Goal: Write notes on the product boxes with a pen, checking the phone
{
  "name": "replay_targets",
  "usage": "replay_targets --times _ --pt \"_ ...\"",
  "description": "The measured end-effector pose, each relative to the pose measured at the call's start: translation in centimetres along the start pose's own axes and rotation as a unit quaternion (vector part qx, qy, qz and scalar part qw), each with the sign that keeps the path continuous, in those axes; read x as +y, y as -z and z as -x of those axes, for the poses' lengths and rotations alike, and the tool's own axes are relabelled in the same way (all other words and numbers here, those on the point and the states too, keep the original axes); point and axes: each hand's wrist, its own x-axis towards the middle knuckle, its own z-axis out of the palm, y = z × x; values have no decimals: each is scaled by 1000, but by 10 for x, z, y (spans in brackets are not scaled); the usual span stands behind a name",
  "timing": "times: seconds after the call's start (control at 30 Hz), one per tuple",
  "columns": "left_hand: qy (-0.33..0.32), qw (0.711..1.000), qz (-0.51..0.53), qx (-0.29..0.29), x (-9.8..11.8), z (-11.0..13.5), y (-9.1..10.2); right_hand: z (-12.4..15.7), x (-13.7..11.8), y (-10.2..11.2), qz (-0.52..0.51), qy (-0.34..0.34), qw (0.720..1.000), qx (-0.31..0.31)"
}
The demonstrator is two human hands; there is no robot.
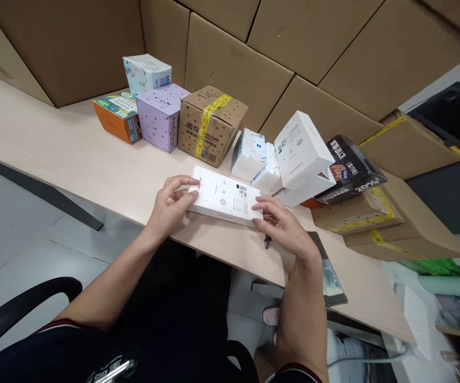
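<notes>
A flat white box (224, 194) lies in the middle of the scene, close to the near edge of the counter (42, 127). The left hand (172, 201) has its fingers half bent, with thumb and forefinger on the left end of this box. The right hand (276, 221) has curled fingers around the right end, the thumb at the near corner. Both have hold of it together; I cannot tell if its bottom rests fully on the counter.

To the left, the counter stretches widely and gives much room for moving. On the right, the room is narrower: a tall white box (302, 149) stands just beyond the right hand, and one small dark object (268, 242) lies near the edge.

I count three tissue packs (248, 154), one at far left and two near the middle, one purple box (160, 119), one orange box (116, 125), one taped brown box (196, 125) and one black box (352, 170)
</notes>
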Motion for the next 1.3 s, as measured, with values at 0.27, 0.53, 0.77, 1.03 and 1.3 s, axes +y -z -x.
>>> replay_targets --times 0.27,0.53,0.77,1.03,1.3 --pt "-1 999 -45 -1 0 1 0 5 2 14 137 -146 964 173" --pt "-6 999 -36 -4 -4 0 -1 11 15 15 240 -239 934 115" --pt "6 999 -34 -2 0 2 -1 7 20 7 217 -238 943 82" --pt "8 1000 -16 -7 -3 1 0 10 10 11 127 -194 971 56" --pt "-6 1000 19 -8 -9 -2 1 24 -9 18 -138 -105 976 134"
